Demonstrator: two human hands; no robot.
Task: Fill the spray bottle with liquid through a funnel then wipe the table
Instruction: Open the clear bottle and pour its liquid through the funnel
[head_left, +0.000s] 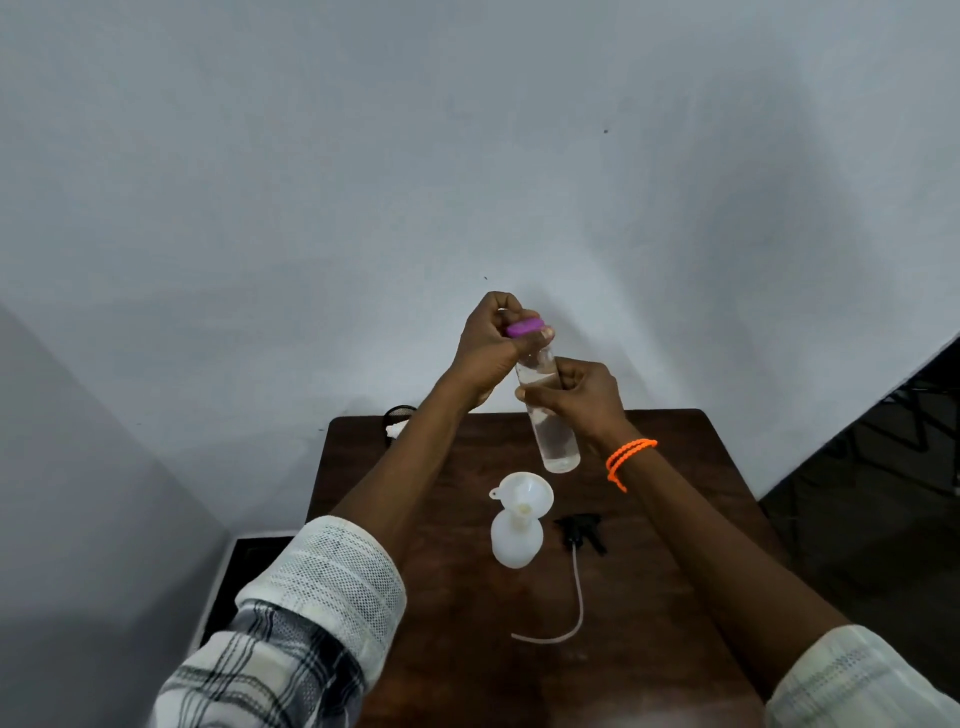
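Note:
A clear bottle of liquid (553, 431) is held up above the brown table (649, 597). My right hand (582, 397) grips its body. My left hand (491, 340) curls round its purple cap (523, 328) at the top. Below, a white spray bottle (517, 540) stands on the table with a white funnel (524, 491) set in its neck. The black spray head (581, 531) lies to its right, its thin tube (569, 618) trailing toward me.
A dark mesh container (399, 414) with something white beside it sits at the table's back left corner. A pale wall rises right behind the table. A dark floor shows to the right, and a dark box stands low on the left.

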